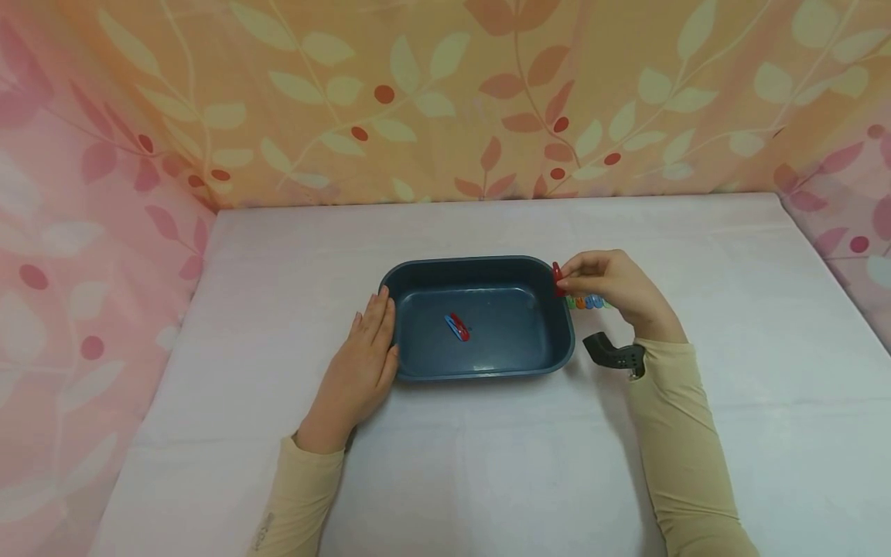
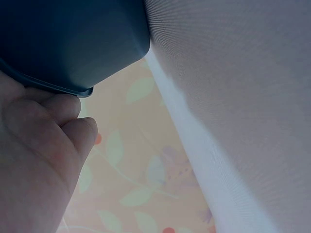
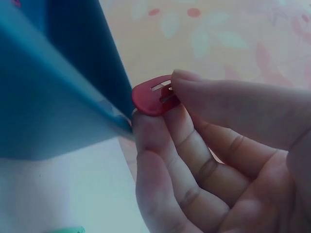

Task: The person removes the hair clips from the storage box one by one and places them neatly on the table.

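Observation:
A dark blue rectangular basin (image 1: pixel 501 329) stands on the white-covered table. On its floor lie a red hair clip (image 1: pixel 460 326) and a blue hair clip (image 1: pixel 453 326), side by side. My right hand (image 1: pixel 616 286) pinches another red snap hair clip (image 3: pixel 146 98) between thumb and fingertips, right at the basin's right rim. My left hand (image 1: pixel 362 360) rests along the left rim, its fingers straight and together in the head view. In the left wrist view, fingertips (image 2: pixel 87 130) show just past the basin's edge.
Beside the basin's right wall, partly behind my right hand, is a row of small colourful clips (image 1: pixel 585 302) in green, orange and blue. A black strap-like piece (image 1: pixel 612 354) juts from my right wrist. Floral curtains (image 1: pixel 452 100) hang behind the table and at both sides.

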Demonstrator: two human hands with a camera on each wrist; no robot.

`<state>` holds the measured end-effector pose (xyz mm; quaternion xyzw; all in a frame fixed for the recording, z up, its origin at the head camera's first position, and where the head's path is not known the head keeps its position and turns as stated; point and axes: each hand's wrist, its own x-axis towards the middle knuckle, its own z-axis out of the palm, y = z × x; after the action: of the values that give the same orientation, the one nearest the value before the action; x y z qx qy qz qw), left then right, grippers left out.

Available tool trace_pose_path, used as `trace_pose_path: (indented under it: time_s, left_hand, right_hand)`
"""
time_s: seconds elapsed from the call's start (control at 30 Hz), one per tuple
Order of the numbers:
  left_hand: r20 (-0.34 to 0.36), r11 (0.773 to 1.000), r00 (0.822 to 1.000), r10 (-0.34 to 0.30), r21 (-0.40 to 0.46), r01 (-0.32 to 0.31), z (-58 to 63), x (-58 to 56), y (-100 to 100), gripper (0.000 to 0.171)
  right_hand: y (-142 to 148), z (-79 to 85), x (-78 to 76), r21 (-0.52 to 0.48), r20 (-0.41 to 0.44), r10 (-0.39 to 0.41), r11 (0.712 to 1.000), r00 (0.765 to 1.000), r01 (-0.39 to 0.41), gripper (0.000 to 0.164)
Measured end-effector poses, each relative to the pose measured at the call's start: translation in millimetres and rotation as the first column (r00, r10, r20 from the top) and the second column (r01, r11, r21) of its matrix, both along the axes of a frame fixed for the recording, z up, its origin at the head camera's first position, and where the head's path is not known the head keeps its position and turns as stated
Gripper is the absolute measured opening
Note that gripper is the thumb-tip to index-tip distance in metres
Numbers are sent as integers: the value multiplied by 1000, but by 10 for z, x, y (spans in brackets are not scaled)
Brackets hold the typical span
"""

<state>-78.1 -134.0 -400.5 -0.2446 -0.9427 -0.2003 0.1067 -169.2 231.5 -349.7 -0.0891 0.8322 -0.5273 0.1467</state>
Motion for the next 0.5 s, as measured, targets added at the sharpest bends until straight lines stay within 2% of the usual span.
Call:
trace_pose_path:
  time_s: [0.3,0.5]
  left_hand:
    - [0,1000,1000,-4,0,4,-14,-2,-2,58]
    - [-1,1000,1000,-4,3,4,-4,2,1,58]
  right_hand:
    - [76,-9,-7,21,20,-25,999,999,25,25]
    - [102,-15,-14,2,26,-25,1000,999,25,24]
